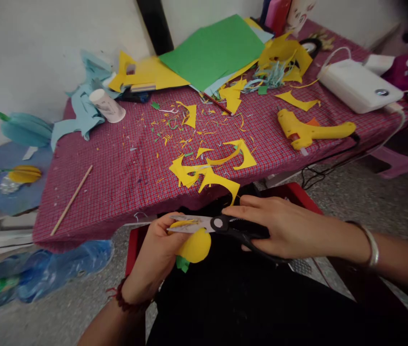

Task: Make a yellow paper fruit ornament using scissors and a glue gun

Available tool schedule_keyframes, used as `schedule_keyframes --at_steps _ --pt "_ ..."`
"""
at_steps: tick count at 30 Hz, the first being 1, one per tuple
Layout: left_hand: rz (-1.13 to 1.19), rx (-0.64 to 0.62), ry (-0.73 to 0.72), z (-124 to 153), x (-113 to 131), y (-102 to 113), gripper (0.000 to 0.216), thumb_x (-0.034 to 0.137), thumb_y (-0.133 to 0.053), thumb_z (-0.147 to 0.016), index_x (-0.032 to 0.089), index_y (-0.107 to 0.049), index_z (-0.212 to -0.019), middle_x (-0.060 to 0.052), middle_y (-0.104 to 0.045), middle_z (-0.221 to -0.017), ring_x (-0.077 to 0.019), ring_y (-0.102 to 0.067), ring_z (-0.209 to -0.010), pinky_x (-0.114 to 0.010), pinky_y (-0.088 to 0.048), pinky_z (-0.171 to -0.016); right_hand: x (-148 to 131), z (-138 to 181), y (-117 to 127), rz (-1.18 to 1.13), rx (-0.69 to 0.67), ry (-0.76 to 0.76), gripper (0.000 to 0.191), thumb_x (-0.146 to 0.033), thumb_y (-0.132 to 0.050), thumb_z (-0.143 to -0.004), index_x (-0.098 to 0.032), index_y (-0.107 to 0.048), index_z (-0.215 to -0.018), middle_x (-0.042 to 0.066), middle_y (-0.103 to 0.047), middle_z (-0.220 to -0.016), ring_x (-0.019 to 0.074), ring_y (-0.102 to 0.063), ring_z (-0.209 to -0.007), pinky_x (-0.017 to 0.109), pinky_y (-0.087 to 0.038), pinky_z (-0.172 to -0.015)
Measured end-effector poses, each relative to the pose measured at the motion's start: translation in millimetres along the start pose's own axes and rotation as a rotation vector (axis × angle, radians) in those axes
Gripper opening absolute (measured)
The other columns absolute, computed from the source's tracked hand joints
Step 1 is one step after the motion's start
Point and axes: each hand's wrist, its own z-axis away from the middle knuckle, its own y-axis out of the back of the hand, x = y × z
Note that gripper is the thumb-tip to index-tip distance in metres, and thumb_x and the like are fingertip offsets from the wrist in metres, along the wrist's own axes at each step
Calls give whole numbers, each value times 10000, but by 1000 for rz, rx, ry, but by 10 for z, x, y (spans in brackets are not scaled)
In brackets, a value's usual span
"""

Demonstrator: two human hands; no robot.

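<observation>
My right hand (272, 226) is closed round the black handles of a pair of scissors (200, 224), whose blades point left. The blades lie against the upper edge of a yellow paper shape (197, 246). Pinched in my left hand (162, 250) is that rounded yellow piece, with a bit of green paper (182, 264) hanging below it. The scissor tips reach the left fingers, and a thin yellow strip shows along the blades. Just beyond, at the table's front edge, lie yellow paper offcuts (218, 179).
A checked cloth covers the table (117, 178). On it are a yellow glue gun (308, 129), a white box (360, 84), green card (214, 50), a paper cup (107, 105), a wooden stick (71, 199) and many scraps. A blue paper ornament (27, 129) stands at left.
</observation>
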Motion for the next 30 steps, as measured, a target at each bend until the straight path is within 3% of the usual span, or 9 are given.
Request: schedule_keyframes --at_steps 7,12,18,22,30 --pt "33 -44 35 6 21 -55 291 146 -858 -492 157 -709 -742 -15 -738 -675 -123 -681 -568 -192 -558 -550 70 41 -65 -21 23 45 543 -216 -651 -850 -252 -489 -1367 41 -592 -1059 167 -636 -873 260 -484 -716" --pt "78 -81 43 -1 20 30 284 224 -895 -521 165 -738 -751 -26 -759 -719 -125 -697 -590 -192 -571 -574 82 55 -86 -38 55 47 545 -213 -639 -853 -249 -487 -1375 51 -598 -1072 169 -636 -878 261 -492 -730" --pt "94 -120 -38 -14 -29 96 233 287 -892 -579 172 -756 -729 -38 -770 -789 -144 -717 -684 -209 -590 -656 30 39 -102 -32 68 -17 563 -239 -655 -838 -269 -481 -1373 53 -596 -1058 177 -634 -858 275 -505 -718" --pt "78 -152 -123 -10 -58 71 198 268 -887 -599 192 -771 -741 -7 -752 -809 -104 -695 -706 -164 -567 -693 9 31 -114 -56 59 3 585 -294 -675 -839 -266 -469 -1385 56 -592 -1065 181 -632 -870 286 -506 -733" --pt "-24 -246 -253 -4 -92 108 155 300 -816 -715 196 -771 -821 -7 -694 -838 -90 -644 -709 -149 -522 -634 5 46 -117 -76 62 24 571 -312 -665 -856 -255 -467 -1388 52 -580 -1020 167 -618 -823 277 -491 -696"
